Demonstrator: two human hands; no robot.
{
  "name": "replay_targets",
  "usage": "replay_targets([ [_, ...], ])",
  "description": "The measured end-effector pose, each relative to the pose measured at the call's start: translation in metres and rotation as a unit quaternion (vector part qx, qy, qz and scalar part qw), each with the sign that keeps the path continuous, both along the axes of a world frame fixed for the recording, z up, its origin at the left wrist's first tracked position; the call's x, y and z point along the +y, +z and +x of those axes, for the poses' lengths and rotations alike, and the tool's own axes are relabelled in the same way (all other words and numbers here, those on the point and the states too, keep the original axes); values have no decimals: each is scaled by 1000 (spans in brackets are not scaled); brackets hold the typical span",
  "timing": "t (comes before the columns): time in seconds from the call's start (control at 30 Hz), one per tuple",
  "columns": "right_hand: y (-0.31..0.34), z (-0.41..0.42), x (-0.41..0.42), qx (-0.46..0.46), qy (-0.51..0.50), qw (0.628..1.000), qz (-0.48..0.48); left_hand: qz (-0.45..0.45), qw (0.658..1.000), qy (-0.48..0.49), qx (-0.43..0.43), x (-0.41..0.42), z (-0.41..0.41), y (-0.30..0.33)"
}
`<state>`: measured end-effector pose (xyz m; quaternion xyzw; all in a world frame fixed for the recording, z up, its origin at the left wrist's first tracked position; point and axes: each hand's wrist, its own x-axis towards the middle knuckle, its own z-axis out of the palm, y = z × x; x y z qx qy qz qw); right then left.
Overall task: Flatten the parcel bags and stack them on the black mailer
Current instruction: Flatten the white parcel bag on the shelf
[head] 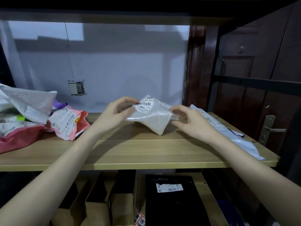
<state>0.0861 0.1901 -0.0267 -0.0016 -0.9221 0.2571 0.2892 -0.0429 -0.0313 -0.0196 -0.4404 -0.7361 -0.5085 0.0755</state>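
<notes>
A wooden shelf (138,154) spans the view, backed by a pale wall (114,66) with one socket (76,87) hanging loose from it. A dark brown door (254,98) with a metal handle (268,128) stands past the shelf's right end. Below the shelf sit cardboard boxes (97,201) and one black box (171,204) with a torn label.

One white bag (151,118) is held above the middle of the shelf, crumpled, its barcode label turned up. The left hand (118,111) has its grip pinched on the bag's left edge; the right hand (189,119) has its grip pinched on the right edge.

At the left end lies a heap: two pink bags (70,123), one large white bag (31,101) on top, with others partly hidden. Along the right edge lies a flat stack of mailers (234,136), white on top with a black corner showing beneath.
</notes>
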Motion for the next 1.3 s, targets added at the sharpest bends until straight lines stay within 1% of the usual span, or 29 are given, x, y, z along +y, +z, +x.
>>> replay_targets([
  [0.03, 0, -2, -2, 14, -9, 1000, -1, -11, 998, 42, 46, 1, -2, -2],
  [0.07, 0, -4, -3, 29, -18, 999, -2, -25, 989, 99, 111, 2, -4, -4],
  [0.13, 0, -8, -7, 50, -23, 998, -5, -47, 952, 192, 234, 3, 0, -5],
  [0.17, 0, -9, -8, 57, -26, 998, 1, -55, 939, 205, 270, 5, 5, -5],
  [0.2, 0, -11, -10, 64, -31, 997, 14, -65, 934, 196, 293, 6, 10, -4],
  [0.3, 3, -14, -16, 98, -29, 994, 42, -141, 921, 141, 334, 13, 23, -5],
  [0.33, 4, -15, -18, 109, -21, 993, 45, -166, 912, 143, 345, 16, 24, -8],
  [0.37, 5, -15, -19, 118, -16, 992, 51, -173, 906, 156, 355, 19, 24, -12],
  [0.43, 7, -16, -19, 130, -14, 988, 78, -143, 905, 179, 358, 22, 22, -15],
  [0.5, 9, -17, -18, 135, -16, 985, 105, -114, 913, 177, 350, 22, 21, -14],
  [0.57, 9, -16, -16, 130, -13, 984, 118, -100, 926, 173, 321, 21, 17, -13],
  [0.63, 9, -14, -13, 125, 1, 985, 120, -87, 946, 161, 269, 20, 13, -12],
  [0.73, 12, -10, -5, 93, -2, 992, 91, -17, 985, 79, 154, 16, 4, -12],
  [0.8, 12, -12, 2, 68, -13, 997, 46, 10, 993, 49, 103, 12, -1, -13],
  [0.87, 10, -17, 6, 71, -28, 997, 10, 18, 996, 34, 76, 10, -4, -14],
  [0.93, 9, -23, 11, 91, -60, 994, 17, 29, 997, 23, 66, 10, -5, -16],
  [1.0, 10, -26, 14, 98, -107, 986, 76, 32, 997, 20, 70, 11, -3, -16],
  [1.07, 10, -28, 16, 95, -143, 976, 130, 16, 994, 41, 98, 12, -2, -15],
  [1.17, 12, -28, 14, 97, -143, 977, 125, -36, 981, 93, 165, 10, 6, -12],
  [1.23, 15, -28, 12, 108, -123, 980, 117, -72, 961, 106, 246, 9, 11, -10],
  [1.3, 19, -26, 8, 118, -103, 983, 96, -79, 942, 109, 308, 11, 12, -8],
])
